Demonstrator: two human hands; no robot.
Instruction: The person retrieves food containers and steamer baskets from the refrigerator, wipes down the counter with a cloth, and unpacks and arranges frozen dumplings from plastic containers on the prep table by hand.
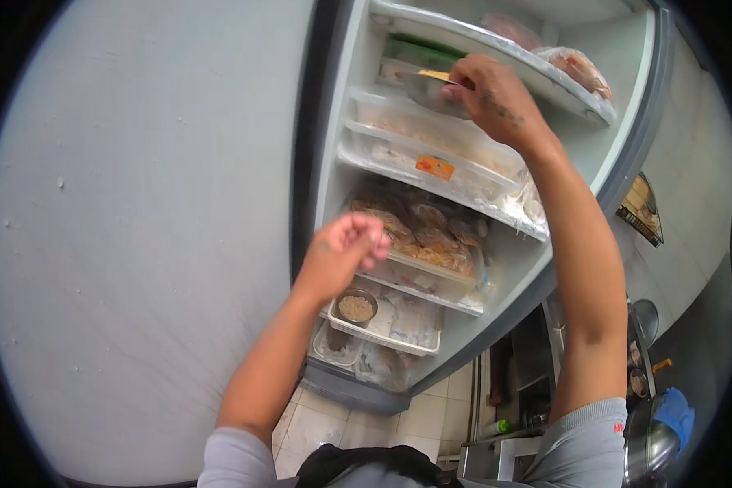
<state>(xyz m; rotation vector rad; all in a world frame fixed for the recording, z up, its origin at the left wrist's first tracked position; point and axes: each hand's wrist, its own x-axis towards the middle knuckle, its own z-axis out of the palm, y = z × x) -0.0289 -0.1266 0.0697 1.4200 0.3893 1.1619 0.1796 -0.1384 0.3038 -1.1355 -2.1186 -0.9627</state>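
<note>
At the upper shelf of an open freezer, my right hand (492,98) pinches the edge of a clear container (431,91) with an orange label. This container is above a long clear tub (439,134) and beside a green-edged box (421,55). My left hand (346,248) is raised in front of the middle shelf with its fingers curled, and nothing shows in them. Behind it, a clear bin (431,272) holds bagged brown food. Lower down, a round bowl (356,307) of pale food stands in a white tray (419,348).
Wrapped meat (576,69) lies on the top shelf. The freezer door (154,203) fills the left side. At the lower right are a metal pot (649,443), a blue cloth (675,419) and a steel counter (516,455). A dark rack (641,211) is by the tiled wall.
</note>
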